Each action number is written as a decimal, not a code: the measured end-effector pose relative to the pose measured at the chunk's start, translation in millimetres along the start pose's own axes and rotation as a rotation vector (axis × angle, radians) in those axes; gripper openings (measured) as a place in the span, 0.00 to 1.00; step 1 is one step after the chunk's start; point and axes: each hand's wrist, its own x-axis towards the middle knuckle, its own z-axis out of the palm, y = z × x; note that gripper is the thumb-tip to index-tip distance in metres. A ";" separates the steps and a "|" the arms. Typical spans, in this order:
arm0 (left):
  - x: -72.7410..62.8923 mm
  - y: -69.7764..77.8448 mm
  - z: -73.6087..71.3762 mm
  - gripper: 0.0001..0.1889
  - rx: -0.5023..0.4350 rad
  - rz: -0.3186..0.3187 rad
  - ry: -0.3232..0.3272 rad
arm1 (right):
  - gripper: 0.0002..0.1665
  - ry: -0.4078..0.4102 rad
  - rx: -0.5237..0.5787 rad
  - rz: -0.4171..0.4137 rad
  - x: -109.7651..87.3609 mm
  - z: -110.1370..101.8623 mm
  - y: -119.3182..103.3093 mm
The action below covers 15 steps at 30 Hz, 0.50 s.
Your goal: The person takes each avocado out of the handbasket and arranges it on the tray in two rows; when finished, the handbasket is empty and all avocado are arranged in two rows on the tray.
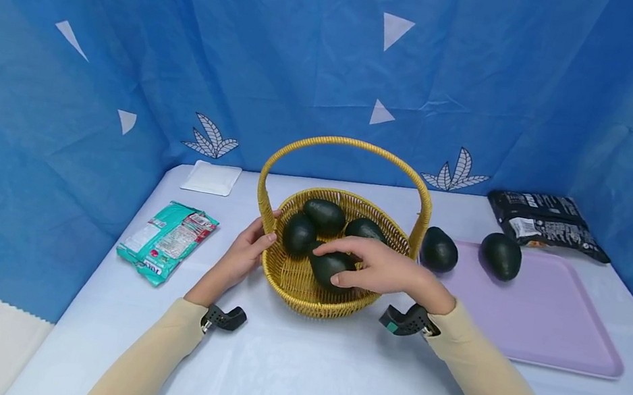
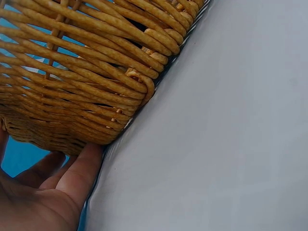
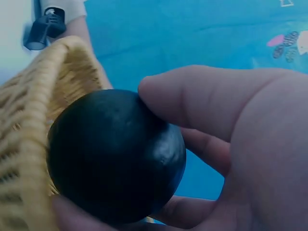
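A yellow wicker basket [image 1: 301,303] with a tall arched handle stands mid-table, with several dark avocados such as this avocado [image 1: 324,216] inside. At its left side, by the foot of the handle, my left hand [image 1: 247,250] holds the basket; in the left wrist view the fingers [image 2: 79,175] press against the weave [image 2: 72,86]. Over the front of the basket, my right hand [image 1: 382,267] grips an avocado [image 1: 323,267] between thumb and fingers. Close up in the right wrist view, that dark avocado [image 3: 115,154] sits beside the basket rim [image 3: 36,120].
To the right lies a lilac tray [image 1: 544,320], with one avocado [image 1: 501,256] on its back edge and another avocado [image 1: 439,250] by its left corner. A black packet [image 1: 549,222] lies behind it. At left are a teal packet [image 1: 167,242] and a white packet [image 1: 211,178].
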 end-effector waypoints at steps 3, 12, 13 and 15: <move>-0.2 0.4 0.3 0.30 0.001 0.002 -0.003 | 0.29 0.027 0.031 -0.009 -14.6 -9.8 -1.5; 0.0 0.4 0.3 0.30 0.003 -0.003 -0.004 | 0.28 0.056 0.154 -0.050 -60.3 -32.0 0.6; -0.1 0.3 0.3 0.30 0.002 -0.003 -0.004 | 0.27 0.052 0.164 -0.062 -65.1 -33.7 1.3; -0.5 0.2 0.3 0.30 0.000 -0.003 -0.004 | 0.27 0.038 0.188 -0.078 -75.6 -37.3 3.5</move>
